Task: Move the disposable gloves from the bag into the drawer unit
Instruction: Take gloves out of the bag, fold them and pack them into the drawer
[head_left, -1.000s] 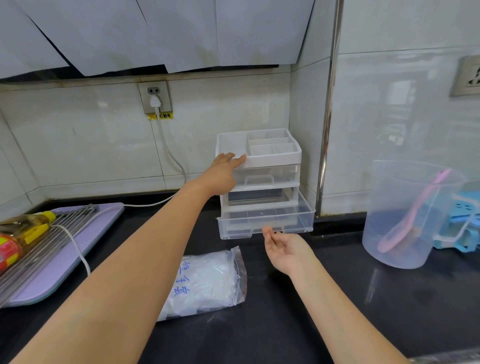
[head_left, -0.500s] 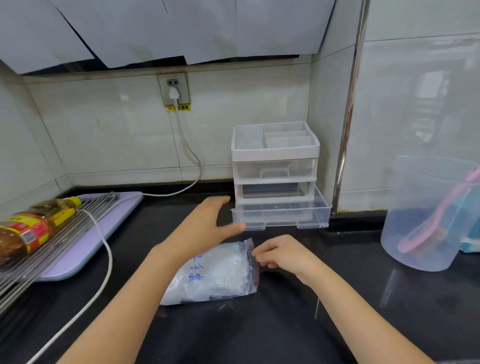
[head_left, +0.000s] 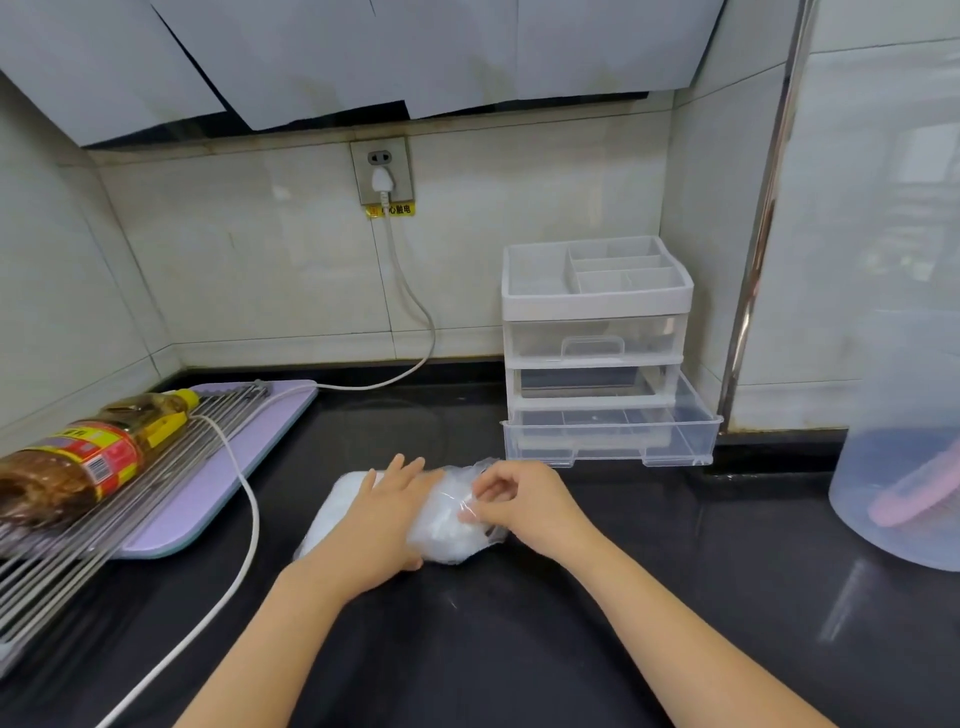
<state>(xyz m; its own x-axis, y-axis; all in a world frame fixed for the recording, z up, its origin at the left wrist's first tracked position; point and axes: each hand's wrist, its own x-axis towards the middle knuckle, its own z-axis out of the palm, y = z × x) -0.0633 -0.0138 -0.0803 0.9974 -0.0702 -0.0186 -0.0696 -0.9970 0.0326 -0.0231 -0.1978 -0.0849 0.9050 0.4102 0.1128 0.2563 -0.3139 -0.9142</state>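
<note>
On the dark counter (head_left: 519, 649), close in front of the person, the bag (head_left: 441, 499) of disposable gloves (head_left: 447, 535) lies with its long axis running left to right, and both hands are on it. The left hand (head_left: 384, 525) rests flat across the bag's middle, fingers straight and together, pressing it down. The right hand (head_left: 524, 506) has its fingers curled and pinches the crinkled clear film at the bag's right end, which looks to be the mouth. The gloves show only as a whitish mass through the plastic, so single gloves cannot be told apart, and the left hand covers most of the bag's middle. Whether the mouth is open or sealed is hard to make out under the right fingertips. Just beyond the bag and a little to the right stands the drawer unit (head_left: 597, 332) against the wall, its bottom drawer (head_left: 613, 436) pulled out toward the person with nothing visible inside. The right hand is the nearer one to it, so a lift up and away to the right would likely carry the gloves in. A clear jug (head_left: 898, 493) at the right edge is cut off.
</note>
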